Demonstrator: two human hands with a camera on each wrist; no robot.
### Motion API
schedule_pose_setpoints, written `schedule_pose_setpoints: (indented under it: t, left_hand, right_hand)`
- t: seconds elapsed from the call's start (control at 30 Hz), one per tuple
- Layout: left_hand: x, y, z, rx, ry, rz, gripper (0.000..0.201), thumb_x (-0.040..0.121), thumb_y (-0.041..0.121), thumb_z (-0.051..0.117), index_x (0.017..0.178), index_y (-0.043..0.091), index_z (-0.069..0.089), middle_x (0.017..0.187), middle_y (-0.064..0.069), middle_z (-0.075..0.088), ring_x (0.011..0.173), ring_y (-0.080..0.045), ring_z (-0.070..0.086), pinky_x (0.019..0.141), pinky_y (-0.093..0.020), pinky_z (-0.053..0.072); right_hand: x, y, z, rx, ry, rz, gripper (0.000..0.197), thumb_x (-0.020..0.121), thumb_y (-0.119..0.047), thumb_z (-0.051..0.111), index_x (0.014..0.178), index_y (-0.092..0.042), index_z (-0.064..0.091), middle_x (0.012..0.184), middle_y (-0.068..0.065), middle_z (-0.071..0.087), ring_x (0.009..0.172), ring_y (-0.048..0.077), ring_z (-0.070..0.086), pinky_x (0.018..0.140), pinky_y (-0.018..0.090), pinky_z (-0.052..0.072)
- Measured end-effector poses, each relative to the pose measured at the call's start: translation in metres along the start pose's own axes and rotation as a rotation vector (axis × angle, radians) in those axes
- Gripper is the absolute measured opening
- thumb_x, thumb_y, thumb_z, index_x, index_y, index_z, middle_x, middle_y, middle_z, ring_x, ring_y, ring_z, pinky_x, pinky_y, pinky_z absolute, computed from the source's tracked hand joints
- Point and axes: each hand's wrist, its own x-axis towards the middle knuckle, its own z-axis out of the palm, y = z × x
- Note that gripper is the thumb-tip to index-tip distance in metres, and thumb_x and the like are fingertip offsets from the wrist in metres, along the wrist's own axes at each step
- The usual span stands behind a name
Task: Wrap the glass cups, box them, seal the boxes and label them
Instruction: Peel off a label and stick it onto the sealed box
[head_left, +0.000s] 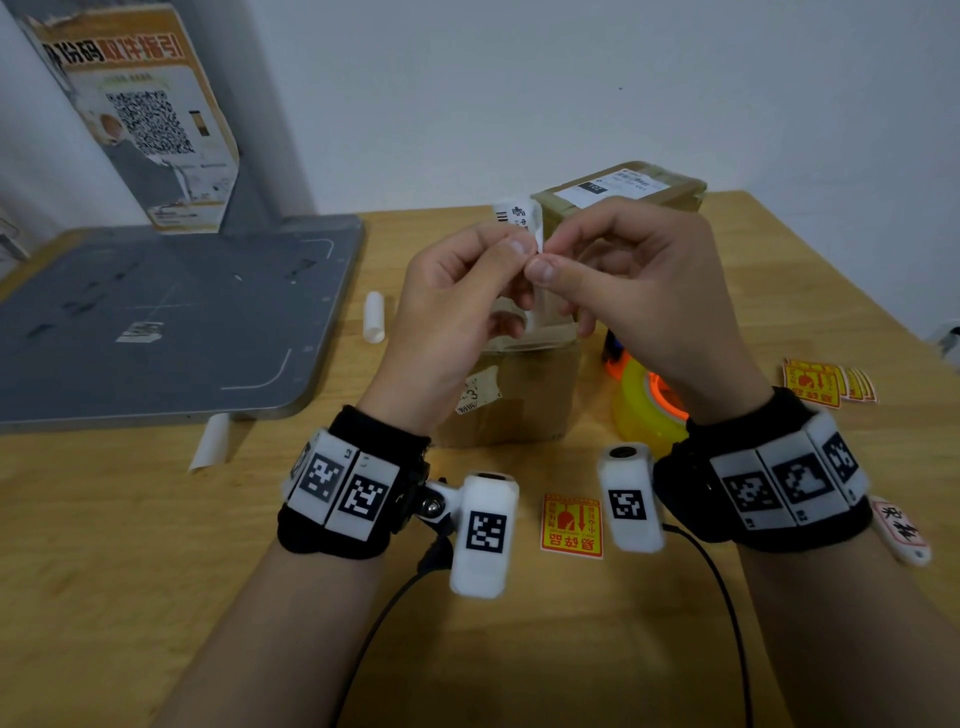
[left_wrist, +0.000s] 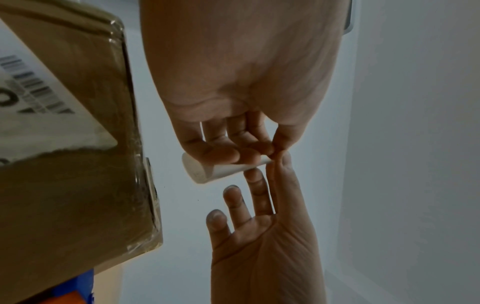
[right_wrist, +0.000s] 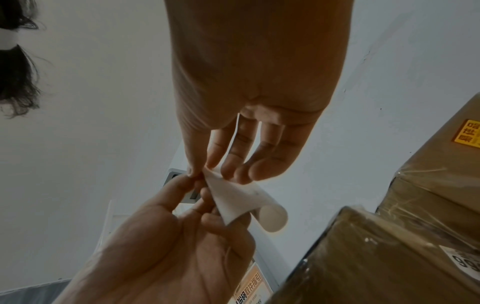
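Both hands are raised above a taped brown cardboard box (head_left: 511, 400) at mid-table. Between them is a white shipping label (head_left: 519, 218) with a barcode, its free end curled into a roll (left_wrist: 205, 170). My left hand (head_left: 511, 249) pinches one corner between thumb and forefinger. My right hand (head_left: 545, 265) pinches the same corner from the other side, fingertips almost touching the left's. The right wrist view shows the label (right_wrist: 241, 197) fanning out below that pinch. A second sealed box (head_left: 623, 189) with a label on top stands behind. No glass cups are visible.
A yellow-and-orange tape dispenser (head_left: 649, 410) sits right of the near box. Red-yellow fragile stickers lie in front (head_left: 571, 525) and at the right edge (head_left: 813, 382). White paper curls (head_left: 375, 317) (head_left: 210, 441) lie near a grey platform (head_left: 156, 312) at left.
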Motion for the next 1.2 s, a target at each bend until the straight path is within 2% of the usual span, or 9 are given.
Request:
schedule_pose_setpoints:
  t: [0.1, 0.23, 0.33, 0.43, 0.6, 0.73, 0.9, 1.03, 1.2]
  left_hand:
    - [0.000, 0.001, 0.000, 0.015, 0.002, 0.013, 0.023, 0.102, 0.009, 0.053, 0.084, 0.014, 0.067, 0.071, 0.002, 0.059, 0.066, -0.011, 0.053, 0.054, -0.025, 0.043]
    - [0.000, 0.002, 0.003, 0.055, 0.012, 0.025, 0.013, 0.100, 0.008, 0.060, 0.091, 0.006, 0.068, 0.067, -0.013, 0.047, 0.056, -0.015, 0.042, 0.046, -0.023, 0.033]
    - [-0.001, 0.002, 0.003, 0.069, 0.022, 0.022, 0.014, 0.101, 0.007, 0.060, 0.089, 0.006, 0.068, 0.059, -0.003, 0.047, 0.050, -0.010, 0.038, 0.043, -0.020, 0.030]
    - [-0.001, 0.002, 0.001, 0.074, 0.045, 0.022, 0.022, 0.102, 0.006, 0.055, 0.084, 0.010, 0.067, 0.056, 0.006, 0.049, 0.048, -0.007, 0.039, 0.044, -0.018, 0.031]
    - [0.001, 0.002, 0.000, 0.044, 0.144, -0.035, 0.034, 0.103, 0.010, 0.052, 0.070, 0.015, 0.058, 0.058, 0.006, 0.050, 0.052, -0.010, 0.040, 0.044, -0.021, 0.029]
    - [0.004, 0.000, -0.005, -0.025, 0.259, -0.083, 0.037, 0.102, 0.012, 0.049, 0.065, 0.018, 0.046, 0.058, 0.008, 0.044, 0.051, -0.009, 0.035, 0.045, -0.024, 0.023]
    - [0.007, -0.004, -0.010, -0.233, 0.356, -0.166, 0.029, 0.099, 0.014, 0.050, 0.071, 0.019, 0.052, 0.066, 0.005, 0.051, 0.055, -0.010, 0.044, 0.045, -0.024, 0.030]
    - [0.010, -0.005, -0.018, -0.367, 0.398, -0.212, 0.017, 0.101, 0.019, 0.049, 0.084, 0.016, 0.053, 0.073, 0.002, 0.057, 0.064, -0.012, 0.058, 0.047, -0.022, 0.037]
    - [0.011, -0.004, -0.019, -0.410, 0.449, -0.185, 0.017, 0.102, 0.016, 0.047, 0.087, 0.015, 0.054, 0.081, -0.003, 0.069, 0.065, -0.013, 0.064, 0.046, -0.021, 0.039]
  right_hand:
    - [-0.001, 0.000, 0.000, 0.030, 0.011, 0.016, 0.013, 0.087, -0.017, 0.083, 0.092, -0.012, 0.072, 0.072, 0.001, 0.072, 0.059, 0.020, 0.068, 0.045, 0.035, 0.055]
    - [0.000, 0.000, 0.001, 0.063, 0.040, 0.015, 0.010, 0.090, -0.017, 0.079, 0.092, -0.010, 0.072, 0.074, 0.010, 0.072, 0.059, 0.022, 0.068, 0.045, 0.041, 0.056]
    - [-0.001, 0.001, 0.001, 0.060, 0.036, 0.012, 0.003, 0.094, -0.011, 0.073, 0.091, -0.009, 0.073, 0.072, 0.004, 0.072, 0.058, 0.021, 0.066, 0.044, 0.042, 0.055]
    - [-0.001, 0.000, 0.001, 0.057, 0.064, 0.036, 0.007, 0.095, -0.010, 0.072, 0.089, -0.010, 0.075, 0.070, 0.002, 0.073, 0.056, 0.022, 0.066, 0.045, 0.037, 0.054]
    - [-0.001, -0.004, -0.002, 0.161, 0.145, 0.200, 0.013, 0.097, -0.009, 0.067, 0.085, -0.008, 0.072, 0.064, 0.003, 0.070, 0.058, 0.028, 0.066, 0.049, 0.037, 0.057]
    - [0.003, 0.002, -0.006, 0.409, 0.176, 0.395, 0.016, 0.101, -0.013, 0.059, 0.088, -0.010, 0.067, 0.086, 0.017, 0.068, 0.065, 0.029, 0.066, 0.049, 0.034, 0.052]
    - [0.008, 0.015, -0.012, 0.678, 0.240, 0.552, 0.025, 0.104, -0.022, 0.048, 0.116, -0.004, 0.058, 0.112, 0.019, 0.063, 0.083, 0.028, 0.073, 0.050, 0.029, 0.051]
    - [0.006, 0.016, -0.018, 0.848, 0.283, 0.600, 0.018, 0.104, -0.025, 0.044, 0.090, -0.015, 0.051, 0.110, 0.008, 0.077, 0.093, 0.027, 0.076, 0.055, 0.024, 0.053]
    - [0.006, 0.025, -0.022, 0.996, 0.341, 0.627, 0.019, 0.103, -0.024, 0.042, 0.085, -0.018, 0.047, 0.116, 0.007, 0.077, 0.093, 0.025, 0.077, 0.053, 0.021, 0.053]
